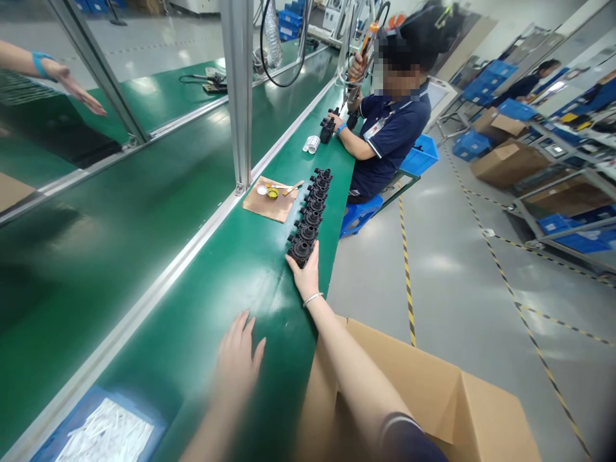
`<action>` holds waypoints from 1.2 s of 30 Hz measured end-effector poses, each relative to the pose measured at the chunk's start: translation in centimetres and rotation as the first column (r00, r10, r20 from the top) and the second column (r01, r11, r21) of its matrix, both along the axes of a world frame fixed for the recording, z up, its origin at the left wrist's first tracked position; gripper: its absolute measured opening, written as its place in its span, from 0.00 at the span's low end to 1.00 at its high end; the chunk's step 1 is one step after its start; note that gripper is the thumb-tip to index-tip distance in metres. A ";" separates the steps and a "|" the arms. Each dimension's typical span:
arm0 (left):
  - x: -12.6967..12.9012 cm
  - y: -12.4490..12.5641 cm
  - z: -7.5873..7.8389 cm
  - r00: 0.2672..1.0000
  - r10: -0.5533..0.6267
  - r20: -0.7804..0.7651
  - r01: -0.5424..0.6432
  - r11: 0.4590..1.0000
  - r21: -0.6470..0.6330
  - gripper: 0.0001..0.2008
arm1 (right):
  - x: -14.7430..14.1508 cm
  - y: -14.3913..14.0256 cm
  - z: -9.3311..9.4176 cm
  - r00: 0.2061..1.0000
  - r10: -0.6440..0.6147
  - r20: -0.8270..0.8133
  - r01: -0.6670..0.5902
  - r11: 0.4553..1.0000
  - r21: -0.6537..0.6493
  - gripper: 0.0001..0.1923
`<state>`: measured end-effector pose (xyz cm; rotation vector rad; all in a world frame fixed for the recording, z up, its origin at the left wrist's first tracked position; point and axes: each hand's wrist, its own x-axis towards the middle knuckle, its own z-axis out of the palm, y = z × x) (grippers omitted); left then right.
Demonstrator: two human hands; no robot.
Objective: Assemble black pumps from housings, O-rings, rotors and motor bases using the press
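A row of several black plastic parts (311,215) lies along the near edge of the green conveyor belt (202,256). My right hand (304,274) is stretched forward and touches the nearest part (301,249) with its fingertips, pressing behind it rather than gripping. A thin bracelet sits on that wrist. My left hand (237,359) hovers flat over the belt, fingers spread, holding nothing. It looks blurred.
A seated co-worker (392,122) works with a hanging screwdriver (364,45) at the belt's far end. A brown mat (270,200) with small tools lies by the aluminium post (239,96). An open cardboard box (433,398) stands at my right; a blue tray (103,430) sits near left. Another person's hand (72,83) reaches in far left.
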<state>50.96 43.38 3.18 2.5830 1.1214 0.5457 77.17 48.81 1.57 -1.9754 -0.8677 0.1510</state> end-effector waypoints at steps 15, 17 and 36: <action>0.6 0.4 1.0 0.995 0.016 -0.099 -0.013 1.000 0.025 0.19 | 12.7 11.9 0.3 0.988 -0.137 0.077 0.142 0.987 -0.070 0.51; 0.7 0.5 1.0 0.995 0.015 -0.099 -0.012 1.000 0.027 0.19 | 10.2 10.6 -0.3 0.981 -0.129 0.144 0.140 0.988 -0.072 0.42; 0.6 0.4 1.1 0.999 -0.002 -0.043 0.001 1.000 -0.029 0.19 | -0.2 10.3 1.7 0.836 0.336 0.434 -0.216 0.928 -0.302 0.18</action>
